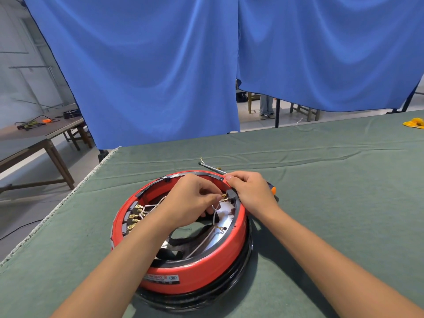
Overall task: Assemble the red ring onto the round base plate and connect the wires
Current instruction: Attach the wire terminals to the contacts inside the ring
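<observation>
Red ring (195, 269) sits on one black base plate (241, 278), mid-counter (332, 203). Left hand (192, 200) pinches a white wire (214, 214) terminal at the ring's 1 o'clock; right hand (250, 191) curls on the rim there. One screwdriver (213, 168) lies at 12 o'clock.

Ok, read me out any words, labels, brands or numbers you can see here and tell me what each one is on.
Label on the front of the red ring: a white strip with red characters and a round logo above a black strip with pale print, all too small and blurred to read.
No other text shows on the green cloth, the screwdriver or the blue curtain.
</observation>
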The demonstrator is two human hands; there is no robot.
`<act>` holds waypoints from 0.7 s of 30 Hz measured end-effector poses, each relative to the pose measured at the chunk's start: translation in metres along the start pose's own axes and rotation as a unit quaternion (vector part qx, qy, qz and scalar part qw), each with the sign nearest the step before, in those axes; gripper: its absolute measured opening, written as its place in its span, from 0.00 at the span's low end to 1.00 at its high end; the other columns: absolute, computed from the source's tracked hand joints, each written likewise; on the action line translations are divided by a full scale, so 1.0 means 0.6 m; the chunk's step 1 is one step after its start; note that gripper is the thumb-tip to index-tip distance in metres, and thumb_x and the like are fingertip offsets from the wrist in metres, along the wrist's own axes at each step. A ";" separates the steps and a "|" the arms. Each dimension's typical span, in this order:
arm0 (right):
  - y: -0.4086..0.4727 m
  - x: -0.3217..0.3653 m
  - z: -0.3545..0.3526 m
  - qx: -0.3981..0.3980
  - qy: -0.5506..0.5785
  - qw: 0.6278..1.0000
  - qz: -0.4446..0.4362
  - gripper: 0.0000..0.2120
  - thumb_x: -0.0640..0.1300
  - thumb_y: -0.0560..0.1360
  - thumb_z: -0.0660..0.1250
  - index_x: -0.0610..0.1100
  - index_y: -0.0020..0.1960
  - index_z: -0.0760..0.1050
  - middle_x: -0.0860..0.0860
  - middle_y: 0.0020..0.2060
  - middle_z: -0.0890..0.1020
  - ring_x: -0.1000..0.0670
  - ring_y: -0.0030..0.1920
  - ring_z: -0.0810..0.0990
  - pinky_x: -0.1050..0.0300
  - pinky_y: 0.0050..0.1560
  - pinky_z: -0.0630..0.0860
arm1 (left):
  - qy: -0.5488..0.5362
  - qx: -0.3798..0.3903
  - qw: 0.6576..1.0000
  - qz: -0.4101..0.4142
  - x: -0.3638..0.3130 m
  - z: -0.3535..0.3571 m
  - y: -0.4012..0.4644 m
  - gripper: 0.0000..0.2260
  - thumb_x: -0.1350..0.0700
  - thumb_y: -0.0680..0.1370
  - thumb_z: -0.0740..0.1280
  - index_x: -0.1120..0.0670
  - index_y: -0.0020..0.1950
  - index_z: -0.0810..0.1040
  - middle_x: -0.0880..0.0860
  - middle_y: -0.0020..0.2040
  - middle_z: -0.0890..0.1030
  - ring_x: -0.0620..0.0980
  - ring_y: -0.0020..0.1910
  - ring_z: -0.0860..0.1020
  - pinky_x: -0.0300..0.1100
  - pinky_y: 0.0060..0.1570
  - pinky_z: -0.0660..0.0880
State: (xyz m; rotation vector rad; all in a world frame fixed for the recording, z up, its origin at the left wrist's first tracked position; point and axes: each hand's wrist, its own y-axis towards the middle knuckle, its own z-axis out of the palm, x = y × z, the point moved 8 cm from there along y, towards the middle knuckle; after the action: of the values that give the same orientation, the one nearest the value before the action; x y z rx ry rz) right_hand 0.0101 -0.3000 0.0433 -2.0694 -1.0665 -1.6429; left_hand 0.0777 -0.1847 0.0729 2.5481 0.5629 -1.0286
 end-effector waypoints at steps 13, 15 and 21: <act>-0.001 0.000 0.001 0.000 0.013 1.000 0.000 0.11 0.44 0.77 0.63 0.41 0.44 0.83 0.42 0.42 0.84 0.41 0.49 0.81 0.41 0.53 0.76 | -0.019 -0.015 1.000 -0.009 -0.007 -0.005 -0.008 0.07 0.64 0.76 0.66 0.57 0.41 0.82 0.52 0.32 0.81 0.43 0.29 0.77 0.36 0.31 0.75; -0.001 -0.001 0.001 0.000 0.013 1.000 0.000 0.12 0.44 0.77 0.63 0.41 0.44 0.83 0.42 0.42 0.84 0.40 0.48 0.81 0.41 0.53 0.76 | -0.024 -0.015 1.000 -0.010 -0.006 -0.005 -0.008 0.07 0.64 0.76 0.67 0.57 0.41 0.83 0.52 0.32 0.81 0.45 0.29 0.78 0.36 0.31 0.76; -0.001 0.000 0.001 -0.003 0.010 1.000 -0.001 0.12 0.45 0.77 0.63 0.43 0.43 0.83 0.45 0.41 0.85 0.44 0.47 0.82 0.42 0.53 0.76 | -0.015 -0.016 1.000 -0.007 -0.006 -0.003 -0.008 0.07 0.64 0.76 0.67 0.56 0.41 0.83 0.50 0.30 0.81 0.45 0.30 0.79 0.37 0.32 0.77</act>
State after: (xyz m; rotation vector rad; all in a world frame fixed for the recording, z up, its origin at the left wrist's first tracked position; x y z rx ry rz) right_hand 0.0101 -0.2997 0.0429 -2.0520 -1.0582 -1.6655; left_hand 0.0739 -0.1804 0.0762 2.5004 0.5846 -1.0522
